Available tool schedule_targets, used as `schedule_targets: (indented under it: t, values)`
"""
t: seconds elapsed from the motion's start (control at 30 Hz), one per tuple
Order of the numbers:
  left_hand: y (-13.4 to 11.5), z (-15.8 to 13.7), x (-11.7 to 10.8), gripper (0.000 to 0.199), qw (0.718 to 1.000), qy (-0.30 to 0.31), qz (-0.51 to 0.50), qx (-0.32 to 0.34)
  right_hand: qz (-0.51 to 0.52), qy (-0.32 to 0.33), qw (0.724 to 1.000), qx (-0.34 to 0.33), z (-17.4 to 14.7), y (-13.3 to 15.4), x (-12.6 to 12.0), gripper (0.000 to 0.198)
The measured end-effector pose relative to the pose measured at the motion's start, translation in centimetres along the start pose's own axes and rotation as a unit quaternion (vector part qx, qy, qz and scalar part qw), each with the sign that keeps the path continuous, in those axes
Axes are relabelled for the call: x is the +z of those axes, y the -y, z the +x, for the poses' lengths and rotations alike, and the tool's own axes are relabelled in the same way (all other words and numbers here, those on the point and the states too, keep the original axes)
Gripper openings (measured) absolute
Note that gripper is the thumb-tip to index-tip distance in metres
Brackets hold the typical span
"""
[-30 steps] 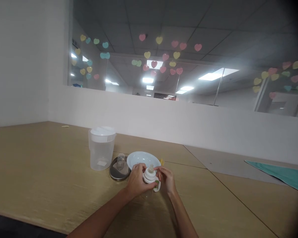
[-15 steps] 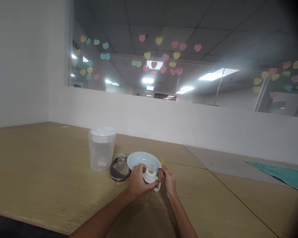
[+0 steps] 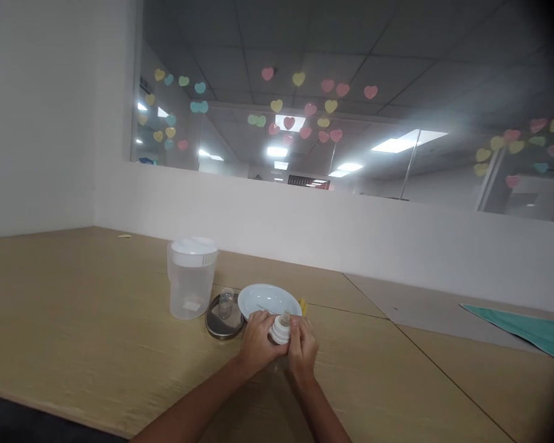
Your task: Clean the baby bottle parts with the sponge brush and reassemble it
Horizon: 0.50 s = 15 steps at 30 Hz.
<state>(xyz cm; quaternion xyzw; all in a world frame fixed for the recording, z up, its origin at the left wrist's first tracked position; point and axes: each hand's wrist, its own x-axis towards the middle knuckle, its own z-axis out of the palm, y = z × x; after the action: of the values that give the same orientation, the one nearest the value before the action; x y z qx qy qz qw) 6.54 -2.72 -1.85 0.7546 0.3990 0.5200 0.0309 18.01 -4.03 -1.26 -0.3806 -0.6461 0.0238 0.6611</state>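
Observation:
My left hand (image 3: 258, 344) is wrapped round the left side of a baby bottle (image 3: 279, 332), which has a white collar and a clear teat on top. On the bottle's other side, my right hand (image 3: 303, 348) has its fingers curled against the collar close to the teat. The bottle's body and its white handle are hidden by my hands. Just behind is a pale blue bowl (image 3: 268, 295) with something thin lying in it. Left of the bowl, a clear dome-shaped cap (image 3: 226, 303) stands on a round metal lid or tray (image 3: 216, 331).
A translucent pitcher (image 3: 191, 286) with a white lid stands at the left. Something yellow (image 3: 303, 306) shows at the bowl's right edge. A teal cloth (image 3: 530, 326) lies at the far right of the wooden table (image 3: 96, 320). A wall with a window rises behind.
My right hand has moved left and closed in against the bottle, covering the white handle that showed before. The bottle's teat leans slightly to the right. The view has shifted a little.

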Motion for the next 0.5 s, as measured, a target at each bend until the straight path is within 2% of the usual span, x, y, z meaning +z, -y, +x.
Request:
schedule_targets:
  t: [0.17, 0.27, 0.37, 0.5]
  values:
    - [-0.31, 0.0, 0.12, 0.025, 0.999, -0.007, 0.023, -0.024, -0.088, -0.079, 0.993, 0.015, 0.0, -0.11, 0.41, 0.039]
    - [-0.29, 0.03, 0.12, 0.029, 0.999, -0.012, 0.006, -0.039, -0.094, -0.109, 0.989, 0.039, 0.11, -0.23, 0.72, 0.04]
    - [-0.04, -0.06, 0.27, 0.037, 0.999, -0.018, -0.016, -0.045, -0.049, -0.098, 0.991, 0.072, 0.22, -0.38, 0.88, 0.041]
    - [0.17, -0.29, 0.39, 0.045, 0.998, -0.016, -0.024, -0.046, 0.017, -0.052, 0.993, 0.104, 0.34, -0.56, 0.98, 0.043]
